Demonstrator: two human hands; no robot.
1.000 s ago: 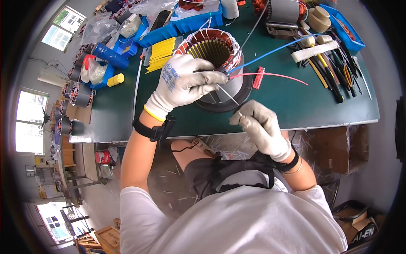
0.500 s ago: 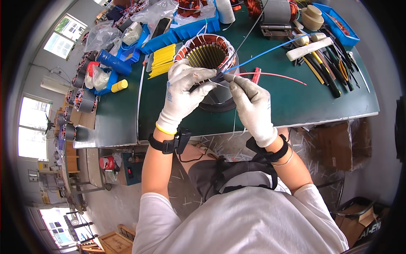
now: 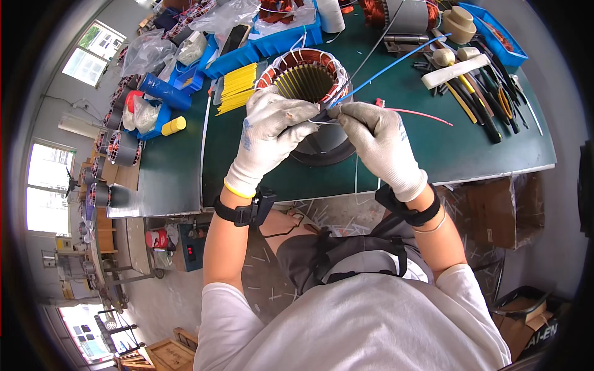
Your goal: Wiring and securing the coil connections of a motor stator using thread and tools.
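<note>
- Stator [image 3: 303, 81], the landmark, stands bore-up on the green surface [image 3: 442, 157], copper windings laced round its top rim. A sideways tug on the leads could rock it or strain that lacing.
- Left grip [image 3: 265, 133], at the stator's near left side, is narrowed on a white cord [image 3: 326, 123]. If those gloved fingertips slip, the cord would probably slacken.
- Right grip [image 3: 380, 143], at its near right side, is pinched narrow by a dark sleeve [image 3: 323, 114]; whether sleeve, cord or both sit between the fingertips, I cannot tell. Should it hold only one, the other could slide.
- Blue lead [image 3: 390, 70] and grey lead [image 3: 371, 55] fan out beyond the stator's right side, with the red lead [image 3: 421, 114] nearer. Uneven pull could leave one outside a loop of cord.
- Loose cord hangs on the stator's near side, toward the surface's edge; a moving wrist might snag it.
- Yellow strips [image 3: 237, 86] lie left of the stator, hand tools [image 3: 490, 127] well to its right; a swinging lead could brush the tools.
</note>
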